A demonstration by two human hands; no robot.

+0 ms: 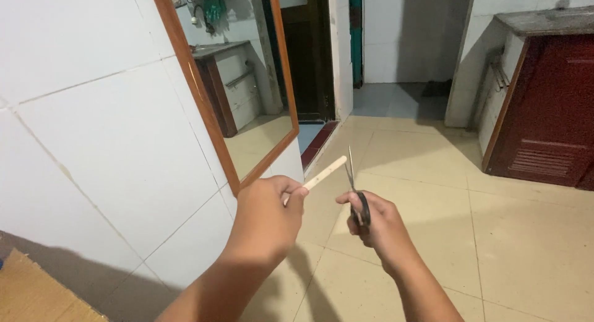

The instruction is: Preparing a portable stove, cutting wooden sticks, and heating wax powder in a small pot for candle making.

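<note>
My left hand point(266, 214) grips a thin pale wooden stick point(326, 172) that points up and to the right. Beside it, my right hand point(377, 223) holds a pair of black-handled scissors point(354, 186), the metal blades pointing upward and nearly closed. The stick's tip ends just left of the blades, close to them; whether they touch is unclear. Both hands are raised above a beige tiled floor point(495, 235).
A white tiled wall point(105, 136) stands on the left with a wood-framed mirror point(241, 81) hung on it. A dark red cabinet point(547, 111) under a grey counter sits at the right. A doorway point(402, 43) opens at the back. A brown board point(31, 294) lies at bottom left.
</note>
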